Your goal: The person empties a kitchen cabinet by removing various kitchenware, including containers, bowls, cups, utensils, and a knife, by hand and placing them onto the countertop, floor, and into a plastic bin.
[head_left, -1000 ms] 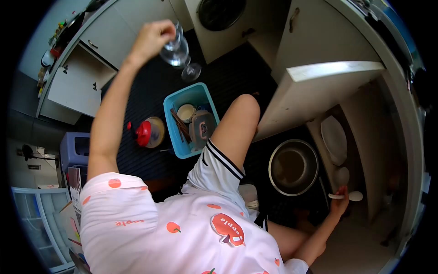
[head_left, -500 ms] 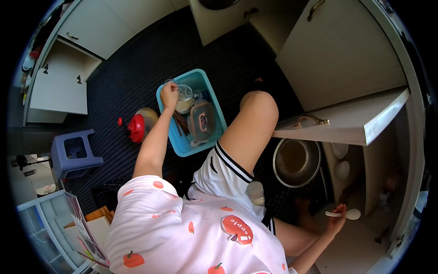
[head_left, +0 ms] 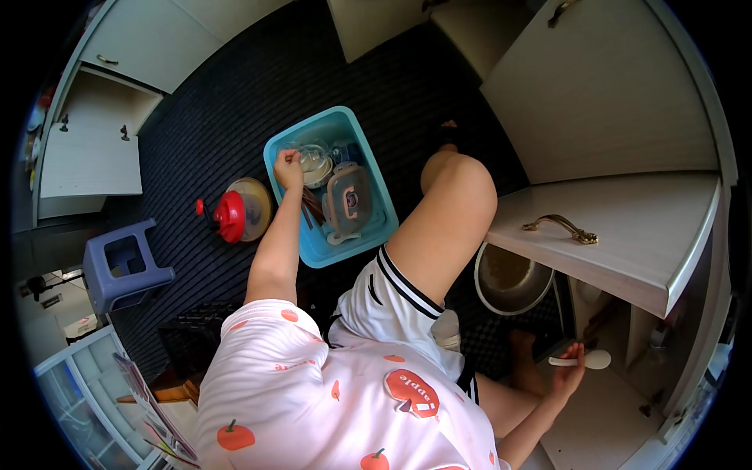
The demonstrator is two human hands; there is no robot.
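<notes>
My left hand [head_left: 289,169] reaches over the left side of a light blue bin [head_left: 316,254], its fingers pinched at the edge of a clear stemmed glass [head_left: 312,155]. The glass lies tilted over a pale bowl [head_left: 316,174]. Beside it in the bin are a lidded clear container [head_left: 349,200], brown chopsticks [head_left: 313,205] and a white spoon [head_left: 344,238]. Low on the right, my right hand [head_left: 567,377] grips the handle of another white spoon [head_left: 598,359], held in front of the open lower cabinet.
A red-topped container [head_left: 230,216] stands left of the bin, with a purple stool [head_left: 125,266] farther left. A metal basin [head_left: 513,280] sits partly under the open cabinet door [head_left: 619,227] at right. My bent knee [head_left: 468,188] is between bin and door.
My left hand has lowered the glass from above the floor into the bin. My right hand keeps its spoon. The view has shifted, and the cabinet door now covers more of the basin.
</notes>
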